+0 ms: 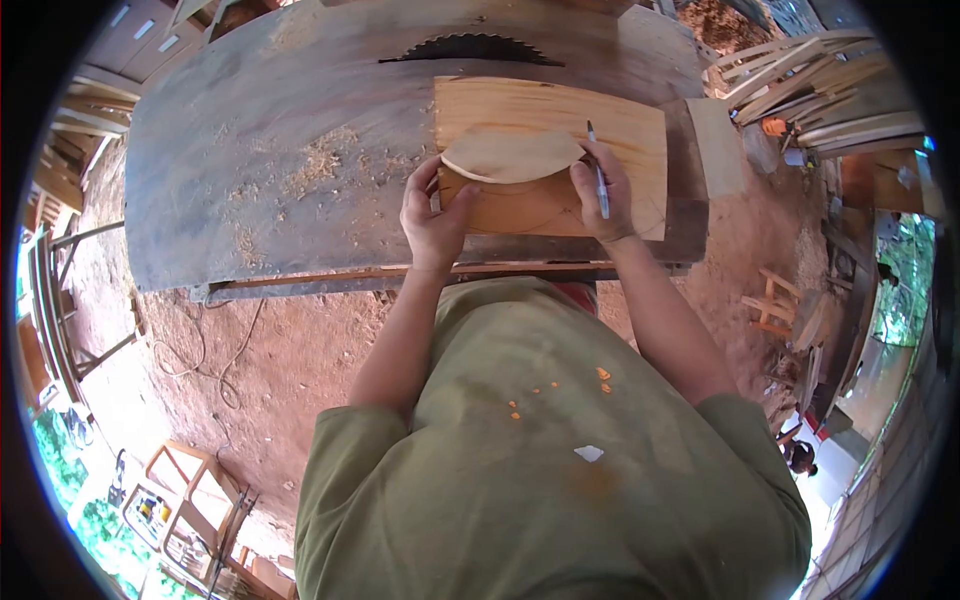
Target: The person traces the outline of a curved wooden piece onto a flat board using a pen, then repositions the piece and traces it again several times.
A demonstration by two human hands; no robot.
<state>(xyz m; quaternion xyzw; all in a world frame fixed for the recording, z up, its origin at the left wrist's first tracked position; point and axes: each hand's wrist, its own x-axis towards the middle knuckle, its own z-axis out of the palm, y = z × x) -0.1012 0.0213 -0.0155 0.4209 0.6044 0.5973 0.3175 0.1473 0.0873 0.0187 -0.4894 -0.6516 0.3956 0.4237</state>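
Head view: oval wooden piece (512,155) partly hides the board (550,105)

We can't see pt of pen (602,190) under R hand (617,200), nor low pt of saw blade (470,48). We get shirt (560,490) cut off @ btm.

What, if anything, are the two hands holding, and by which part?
The left hand and right hand hold the oval wooden piece by its opposite ends; the right also holds a pen.
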